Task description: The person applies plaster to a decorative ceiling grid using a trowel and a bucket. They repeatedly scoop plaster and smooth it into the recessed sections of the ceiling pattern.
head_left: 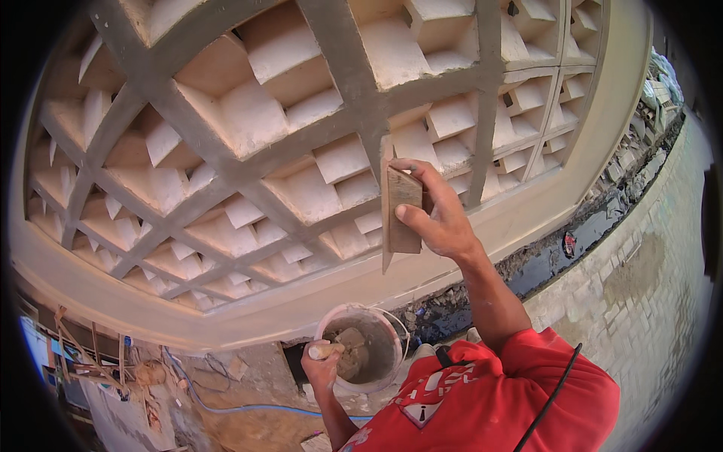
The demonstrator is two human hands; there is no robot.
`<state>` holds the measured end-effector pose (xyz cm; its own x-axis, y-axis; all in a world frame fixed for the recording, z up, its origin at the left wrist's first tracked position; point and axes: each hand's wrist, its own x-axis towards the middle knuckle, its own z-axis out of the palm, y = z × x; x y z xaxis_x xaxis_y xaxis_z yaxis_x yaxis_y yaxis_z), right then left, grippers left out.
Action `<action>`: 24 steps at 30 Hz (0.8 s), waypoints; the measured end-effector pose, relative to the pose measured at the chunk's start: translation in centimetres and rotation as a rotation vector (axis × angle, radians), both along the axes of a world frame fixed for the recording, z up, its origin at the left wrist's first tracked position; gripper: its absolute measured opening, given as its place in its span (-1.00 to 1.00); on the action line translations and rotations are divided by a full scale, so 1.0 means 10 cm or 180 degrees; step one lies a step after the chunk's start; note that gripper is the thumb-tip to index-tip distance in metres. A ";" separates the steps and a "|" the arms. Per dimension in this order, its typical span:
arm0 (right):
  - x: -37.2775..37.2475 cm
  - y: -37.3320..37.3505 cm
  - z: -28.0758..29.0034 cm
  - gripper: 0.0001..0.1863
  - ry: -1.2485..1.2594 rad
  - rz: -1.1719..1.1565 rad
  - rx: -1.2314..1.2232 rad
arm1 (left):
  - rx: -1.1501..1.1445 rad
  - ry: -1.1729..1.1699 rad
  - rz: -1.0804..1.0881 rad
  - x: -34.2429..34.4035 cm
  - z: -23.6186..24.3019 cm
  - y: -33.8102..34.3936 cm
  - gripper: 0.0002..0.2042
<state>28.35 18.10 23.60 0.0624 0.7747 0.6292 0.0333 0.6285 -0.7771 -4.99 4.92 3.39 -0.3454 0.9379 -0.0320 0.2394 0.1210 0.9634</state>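
My right hand [440,215] grips the block handle of a wooden plastering float [388,203], thumb on one side and fingers round the other. The float stands on edge at the wall, its long thin board close to or against a grey mortar-coated rib [369,113] of the lattice wall. Lower down, my left hand [320,371] is closed round a pale, rounded handle [325,351] at the rim of a bucket [395,350]. Grey mortar [351,354] lies inside the bucket. What tool the handle belongs to is hard to make out.
The lattice has deep cream-coloured recesses [248,98] and a smooth frame [263,320] along its bottom. A dark wet ditch [542,267] runs beside paving [640,264]. A blue hose [256,407] crosses the ground at lower left, near scrap timber [94,354].
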 end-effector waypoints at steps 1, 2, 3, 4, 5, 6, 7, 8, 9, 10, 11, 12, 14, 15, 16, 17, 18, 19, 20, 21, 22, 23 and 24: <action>0.19 -0.04 -0.03 -0.40 0.0667 0.0454 -0.0357 | 0.0022 -0.0035 0.0017 -0.01 -0.04 0.00 -0.71; 0.41 -0.01 -0.05 -0.39 0.0705 0.0512 -0.0385 | 0.0028 -0.0062 0.0032 -0.04 -0.07 -0.01 -0.71; 0.59 0.06 -0.07 -0.38 0.0757 0.0563 -0.0429 | 0.0018 -0.0076 0.0042 -0.07 -0.09 -0.02 -0.71; 0.72 0.11 -0.10 -0.37 0.0906 0.0688 -0.0546 | 0.0145 0.0155 0.0000 -0.08 -0.10 -0.02 -0.73; 0.81 0.17 -0.11 -0.37 0.1061 0.0821 -0.0643 | 0.0120 0.0187 0.0009 -0.07 -0.08 -0.01 -0.73; 0.86 0.22 -0.13 -0.36 0.1214 0.0954 -0.0741 | 0.0095 0.0217 0.0019 -0.05 -0.07 -0.01 -0.73; 0.87 0.28 -0.15 -0.38 0.1260 0.1057 -0.0743 | 0.0070 0.0246 0.0029 -0.04 -0.06 -0.01 -0.74; 0.86 0.33 -0.16 -0.40 0.1310 0.1162 -0.0743 | 0.0086 0.0282 0.0043 -0.02 -0.05 -0.01 -0.74; 0.86 0.39 -0.18 -0.41 0.1359 0.1267 -0.0744 | 0.0102 0.0317 0.0056 -0.01 -0.05 0.00 -0.74; 0.88 0.44 -0.19 -0.42 0.1290 0.1275 -0.0810 | 0.0118 0.0351 0.0069 0.01 -0.05 0.00 -0.74; 0.90 0.49 -0.21 -0.42 0.1227 0.1288 -0.0875 | 0.0134 0.0328 0.0136 0.03 -0.04 -0.01 -0.74; 0.91 0.54 -0.22 -0.43 0.1162 0.1301 -0.0939 | 0.0150 0.0304 0.0202 0.05 -0.04 -0.01 -0.73; 0.92 0.61 -0.25 -0.43 0.1088 0.1271 -0.1024 | 0.0194 0.0241 0.0292 0.07 -0.05 -0.02 -0.73; 0.93 0.64 -0.25 -0.42 0.1045 0.1254 -0.1069 | 0.0221 0.0203 0.0316 0.07 -0.05 -0.03 -0.73; 0.93 0.67 -0.24 -0.43 0.1004 0.1264 -0.1048 | 0.0248 0.0166 0.0339 0.08 -0.05 -0.03 -0.73; 0.91 0.70 -0.24 -0.43 0.0967 0.1278 -0.1035 | 0.0222 0.0177 0.0334 0.09 -0.06 -0.03 -0.72; 0.90 0.73 -0.23 -0.43 0.0932 0.1292 -0.1021 | 0.0196 0.0190 0.0329 0.11 -0.07 -0.04 -0.72; 0.90 0.74 -0.20 -0.43 0.0903 0.1325 -0.1043 | 0.0170 0.0203 0.0322 0.12 -0.07 -0.04 -0.72; 0.90 0.73 -0.15 -0.43 0.0877 0.1352 -0.1065 | 0.0144 0.0153 0.0326 0.17 -0.02 -0.05 -0.72; 0.91 0.73 -0.13 -0.43 0.0851 0.1377 -0.1085 | 0.0119 0.0104 0.0327 0.24 0.05 -0.06 -0.72; 0.91 0.74 -0.13 -0.43 0.0874 0.1420 -0.1081 | 0.0094 0.0055 0.0327 0.28 0.10 -0.07 -0.73; 0.92 0.74 -0.13 -0.43 0.0896 0.1461 -0.1074 | 0.0108 0.0076 0.0332 0.30 0.11 -0.08 -0.73; 0.93 0.75 -0.13 -0.43 0.0917 0.1501 -0.1066 | 0.0123 0.0097 0.0334 0.31 0.12 -0.08 -0.73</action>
